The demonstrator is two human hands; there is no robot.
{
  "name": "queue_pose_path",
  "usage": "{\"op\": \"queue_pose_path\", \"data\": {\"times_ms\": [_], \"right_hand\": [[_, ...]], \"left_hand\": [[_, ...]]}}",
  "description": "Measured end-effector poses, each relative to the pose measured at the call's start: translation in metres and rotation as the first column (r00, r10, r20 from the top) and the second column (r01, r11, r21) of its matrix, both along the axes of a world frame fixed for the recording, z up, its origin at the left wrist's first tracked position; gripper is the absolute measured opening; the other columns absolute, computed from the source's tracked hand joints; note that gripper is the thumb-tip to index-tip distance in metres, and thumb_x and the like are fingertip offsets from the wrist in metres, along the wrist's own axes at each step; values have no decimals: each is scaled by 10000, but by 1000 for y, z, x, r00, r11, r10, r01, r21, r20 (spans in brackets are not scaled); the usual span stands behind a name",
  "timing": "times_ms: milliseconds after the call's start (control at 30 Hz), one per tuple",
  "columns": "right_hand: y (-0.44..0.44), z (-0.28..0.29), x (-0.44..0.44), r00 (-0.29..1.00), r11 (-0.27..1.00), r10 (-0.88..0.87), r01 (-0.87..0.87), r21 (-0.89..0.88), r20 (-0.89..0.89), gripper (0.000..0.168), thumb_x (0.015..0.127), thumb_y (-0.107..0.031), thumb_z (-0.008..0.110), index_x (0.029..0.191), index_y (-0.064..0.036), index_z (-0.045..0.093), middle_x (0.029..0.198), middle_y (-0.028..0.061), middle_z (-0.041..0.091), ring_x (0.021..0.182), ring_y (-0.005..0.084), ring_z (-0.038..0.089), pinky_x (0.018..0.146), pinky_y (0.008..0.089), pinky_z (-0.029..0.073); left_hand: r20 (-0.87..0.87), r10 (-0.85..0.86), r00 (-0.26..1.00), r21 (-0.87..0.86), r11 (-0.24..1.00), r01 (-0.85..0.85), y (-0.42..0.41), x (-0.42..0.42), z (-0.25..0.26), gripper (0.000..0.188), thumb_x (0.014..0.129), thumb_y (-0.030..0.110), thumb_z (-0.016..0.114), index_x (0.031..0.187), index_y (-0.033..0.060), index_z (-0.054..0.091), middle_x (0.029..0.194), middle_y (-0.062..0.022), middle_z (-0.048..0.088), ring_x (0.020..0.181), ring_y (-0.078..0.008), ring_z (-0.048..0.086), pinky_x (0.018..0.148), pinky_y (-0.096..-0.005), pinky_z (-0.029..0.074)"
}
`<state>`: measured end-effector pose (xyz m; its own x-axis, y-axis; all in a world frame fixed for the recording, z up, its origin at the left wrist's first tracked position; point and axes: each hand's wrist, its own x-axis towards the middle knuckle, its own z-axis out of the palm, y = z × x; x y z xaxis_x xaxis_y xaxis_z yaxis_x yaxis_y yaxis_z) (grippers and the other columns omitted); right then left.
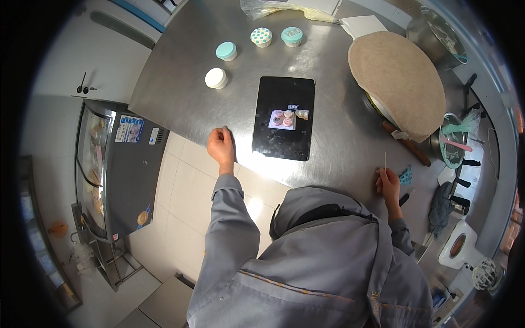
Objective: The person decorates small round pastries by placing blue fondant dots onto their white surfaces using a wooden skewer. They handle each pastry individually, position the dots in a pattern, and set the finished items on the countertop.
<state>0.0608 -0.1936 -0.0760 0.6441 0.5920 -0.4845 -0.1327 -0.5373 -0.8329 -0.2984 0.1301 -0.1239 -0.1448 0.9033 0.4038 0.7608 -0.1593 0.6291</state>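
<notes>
My left hand (220,144) rests at the front edge of the steel table (192,102), its fingers curled closed and nothing visible in them. Between the fingers of my right hand (387,182) is a thin pale stick (385,159), pointing away from me. A black tablet (283,143) lies between my hands, its screen showing a picture of pink-topped cakes. Farther back stand several cupcakes: one white-topped (216,78), one plain teal (226,51), one white with teal dots (261,37) and one teal with raised lettering (292,36). A crumpled patterned teal piece (406,176) lies beside my right hand.
A round beige cover (398,82) and a wooden rolling pin (414,151) lie at right. Beyond are a bowl of teal cream (453,158) with a pink spatula (457,144), a metal pot (437,37) and a mixer (459,246). A piping bag (287,9) lies at back.
</notes>
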Motion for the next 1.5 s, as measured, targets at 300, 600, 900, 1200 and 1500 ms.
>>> {"op": "queue_pose_path", "data": {"times_ms": [300, 600, 900, 1200, 1500], "right_hand": [[2, 6, -2, 1000, 1000, 5, -5, 0, 6, 259, 906, -249, 490, 866, -16, 596, 530, 5, 503, 387, 62, 404, 384, 211, 309], [2, 4, -1, 1000, 1000, 10, -10, -8, 11, 268, 911, -252, 479, 869, -13, 594, 525, 4, 498, 384, 62, 400, 380, 212, 307], [0, 1, -1, 1000, 1000, 7, -7, 4, 6, 262, 909, -253, 482, 872, -17, 591, 527, 2, 498, 381, 59, 401, 372, 208, 304], [0, -1, -2, 1000, 1000, -12, 12, 15, -9, 256, 908, -251, 485, 868, -22, 592, 526, -3, 496, 383, 55, 403, 368, 204, 306], [0, 3, -3, 1000, 1000, -4, 3, 28, 16, 247, 908, -227, 490, 874, -6, 594, 539, 4, 497, 405, 56, 406, 401, 218, 316]], "left_hand": [[-5, -3, 1000, -17, 1000, 3, 1, -2, -2, 219, 779, 211, 629, 654, 40, 573, 588, -60, 576, 506, -174, 522, 494, -306, 411], [-12, -6, 1000, -12, 1000, 6, 0, -1, 0, 227, 785, 210, 626, 651, 36, 567, 591, -59, 575, 507, -171, 517, 495, -306, 411], [3, -3, 1000, -18, 1000, 3, 0, 0, 2, 230, 773, 218, 615, 625, 52, 554, 595, -63, 569, 519, -214, 532, 501, -335, 418], [-5, 4, 1000, -21, 1000, -4, 0, 0, 1, 227, 776, 220, 621, 638, 49, 561, 595, -62, 569, 518, -206, 527, 502, -332, 419], [-14, -1, 1000, -21, 1000, 0, 1, -2, -1, 247, 784, 232, 621, 643, 38, 563, 596, -65, 572, 514, -198, 522, 503, -323, 416]]}}
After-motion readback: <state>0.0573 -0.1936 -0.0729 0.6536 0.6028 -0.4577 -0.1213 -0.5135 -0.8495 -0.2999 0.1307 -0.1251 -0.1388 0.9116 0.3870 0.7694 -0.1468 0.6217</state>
